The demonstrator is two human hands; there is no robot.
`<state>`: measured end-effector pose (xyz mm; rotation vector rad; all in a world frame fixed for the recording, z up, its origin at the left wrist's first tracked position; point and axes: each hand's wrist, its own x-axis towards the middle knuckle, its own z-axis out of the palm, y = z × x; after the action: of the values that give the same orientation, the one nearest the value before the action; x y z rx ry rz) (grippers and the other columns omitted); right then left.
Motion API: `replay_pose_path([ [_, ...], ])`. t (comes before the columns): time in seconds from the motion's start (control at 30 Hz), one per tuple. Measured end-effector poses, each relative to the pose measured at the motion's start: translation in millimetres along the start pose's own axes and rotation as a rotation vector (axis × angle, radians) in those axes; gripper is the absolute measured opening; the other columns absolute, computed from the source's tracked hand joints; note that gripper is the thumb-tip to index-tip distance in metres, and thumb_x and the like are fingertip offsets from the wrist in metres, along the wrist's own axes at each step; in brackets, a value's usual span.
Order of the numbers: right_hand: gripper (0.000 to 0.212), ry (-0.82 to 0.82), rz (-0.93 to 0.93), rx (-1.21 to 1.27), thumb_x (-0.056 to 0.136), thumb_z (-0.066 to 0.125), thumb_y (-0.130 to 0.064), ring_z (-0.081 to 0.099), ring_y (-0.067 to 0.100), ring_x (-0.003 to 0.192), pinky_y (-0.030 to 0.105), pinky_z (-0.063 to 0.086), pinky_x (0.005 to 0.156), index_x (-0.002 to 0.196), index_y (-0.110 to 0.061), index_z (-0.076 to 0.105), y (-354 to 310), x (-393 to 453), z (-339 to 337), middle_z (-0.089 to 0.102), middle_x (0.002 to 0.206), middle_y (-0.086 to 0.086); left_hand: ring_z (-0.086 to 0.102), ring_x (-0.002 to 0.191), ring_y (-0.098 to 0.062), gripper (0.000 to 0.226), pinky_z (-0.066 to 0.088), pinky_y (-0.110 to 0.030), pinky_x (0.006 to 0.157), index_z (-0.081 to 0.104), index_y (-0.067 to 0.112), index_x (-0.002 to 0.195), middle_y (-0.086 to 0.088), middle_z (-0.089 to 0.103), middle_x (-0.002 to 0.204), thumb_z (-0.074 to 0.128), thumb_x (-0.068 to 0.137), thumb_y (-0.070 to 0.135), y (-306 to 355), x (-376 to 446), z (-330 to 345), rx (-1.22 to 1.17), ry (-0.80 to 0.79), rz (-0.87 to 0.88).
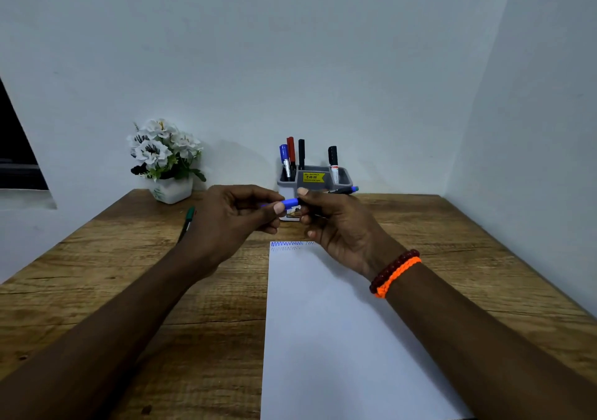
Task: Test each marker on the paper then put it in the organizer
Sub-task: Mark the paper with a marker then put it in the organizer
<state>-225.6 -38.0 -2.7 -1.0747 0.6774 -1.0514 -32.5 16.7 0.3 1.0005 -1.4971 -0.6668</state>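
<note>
Both hands are raised above the far end of the white paper (323,329). My left hand (232,222) pinches the blue cap (290,202) of a marker, and my right hand (336,222) grips the marker's body (342,190), whose blue end pokes out to the right. Blue and faint scribbles (290,246) run along the paper's top edge. Behind the hands stands the grey organizer (315,179) holding a blue, a red and two black markers. A green marker (188,222) lies on the table to the left, partly hidden by my left hand.
A white pot of white flowers (166,161) stands at the back left of the wooden table (193,322). White walls close the back and the right side. A dark opening is at the far left.
</note>
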Motion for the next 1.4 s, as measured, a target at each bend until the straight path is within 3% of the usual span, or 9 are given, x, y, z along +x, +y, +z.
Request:
replay_pose_path([
  [0.13, 0.039, -0.055, 0.011, 0.055, 0.081, 0.077, -0.023, 0.058, 0.015, 0.055, 0.025, 0.049, 0.047, 0.114, -0.003, 0.074, -17.3, -2.2, -11.5, 0.065, 0.092, 0.014, 0.072, 0.076, -0.027, 0.021, 0.061, -0.032, 0.069, 0.076, 0.004, 0.109, -0.013, 0.078, 0.091, 0.072, 0.09, 0.012, 2.1, 1.1, -9.3, 0.022, -0.048, 0.015],
  [0.27, 0.012, -0.114, 0.035, -0.132, 0.094, 0.071, -0.009, 0.066, 0.02, 0.062, 0.028, 0.057, 0.054, 0.09, 0.001, 0.076, -27.0, -3.3, -24.7, 0.068, 0.084, 0.014, 0.069, 0.076, -0.024, 0.021, 0.06, -0.033, 0.069, 0.076, 0.007, 0.109, -0.013, 0.076, 0.093, 0.072, 0.09, 0.012, -1.1, 4.3, -17.3, -0.023, -0.008, -0.032],
  [0.4, 0.004, -0.177, -0.06, -0.495, 0.086, 0.085, -0.003, 0.072, 0.03, 0.08, 0.044, 0.061, 0.082, 0.089, -0.004, 0.083, -24.3, -5.1, -18.2, 0.077, 0.087, 0.019, 0.063, 0.07, -0.02, 0.029, 0.057, -0.033, 0.068, 0.073, 0.009, 0.114, -0.012, 0.075, 0.084, 0.077, 0.086, 0.014, -5.5, 7.6, -15.8, -0.148, 0.11, -0.083],
  [0.63, 0.07, -0.189, -0.2, -0.753, 0.086, 0.088, -0.003, 0.081, 0.027, 0.081, 0.046, 0.067, 0.075, 0.146, -0.024, 0.059, -24.2, -17.3, 8.8, 0.08, 0.09, 0.014, 0.075, 0.084, -0.033, 0.035, 0.063, -0.044, 0.08, 0.072, 0.003, 0.111, -0.023, 0.076, 0.092, 0.081, 0.079, 0.015, -7.4, 2.1, -4.4, -0.189, 0.104, -0.112],
  [0.73, 0.079, -0.2, -0.285, -0.914, 0.091, 0.08, 0.002, 0.081, 0.028, 0.079, 0.048, 0.069, 0.068, 0.155, -0.034, 0.052, -27.0, -15.8, 16.7, 0.074, 0.093, 0.012, 0.076, 0.089, -0.035, 0.03, 0.063, -0.043, 0.079, 0.071, 0.004, 0.115, -0.02, 0.077, 0.096, 0.076, 0.086, 0.012, -4.9, 0.7, 0.9, -0.218, 0.073, -0.108],
  [0.83, 0.068, -0.102, -0.381, -0.987, 0.088, 0.08, 0.003, 0.078, 0.028, 0.07, 0.048, 0.068, 0.066, 0.146, -0.027, 0.059, -38.6, -6.4, 20.1, 0.07, 0.087, 0.008, 0.076, 0.085, -0.029, 0.019, 0.062, -0.033, 0.069, 0.074, 0.005, 0.109, -0.013, 0.079, 0.093, 0.071, 0.093, 0.015, -4.9, 0.7, 0.8, -0.177, 0.112, -0.102],
  [1.03, 0.054, 0.19, -0.501, -0.907, 0.091, 0.078, 0.003, 0.078, 0.028, 0.06, 0.041, 0.067, 0.057, 0.137, -0.021, 0.065, -97.4, 41.2, 5.8, 0.076, 0.086, 0.016, 0.064, 0.08, 0.001, 0.008, 0.045, -0.013, 0.067, 0.077, 0.028, 0.096, 0.015, 0.072, 0.085, 0.073, 0.09, 0.026, -37.4, -0.8, -5.4, 0.701, -0.027, 0.0],
  [1.27, 0.043, 0.444, -0.709, -1.266, 0.096, 0.074, -0.023, 0.071, 0.035, 0.1, 0.051, 0.061, 0.089, 0.138, -0.025, 0.063, -109.8, 112.5, -6.5, 0.077, 0.111, 0.016, 0.064, 0.082, 0.002, 0.015, 0.046, -0.014, 0.068, 0.081, 0.031, 0.1, 0.018, 0.075, 0.09, 0.074, 0.089, 0.038, -53.0, 6.0, -4.7, 0.709, -0.193, -0.013],
  [1.4, 0.041, 0.456, -0.748, -1.256, 0.099, 0.07, -0.026, 0.07, 0.036, 0.095, 0.047, 0.06, 0.085, 0.14, -0.025, 0.061, -92.1, 133.6, -10.7, 0.076, 0.102, 0.016, 0.063, 0.085, 0.003, 0.014, 0.041, -0.006, 0.064, 0.082, 0.03, 0.1, 0.018, 0.076, 0.088, 0.076, 0.088, 0.034, -52.3, 6.7, -4.3, 0.699, -0.195, 0.007],
])
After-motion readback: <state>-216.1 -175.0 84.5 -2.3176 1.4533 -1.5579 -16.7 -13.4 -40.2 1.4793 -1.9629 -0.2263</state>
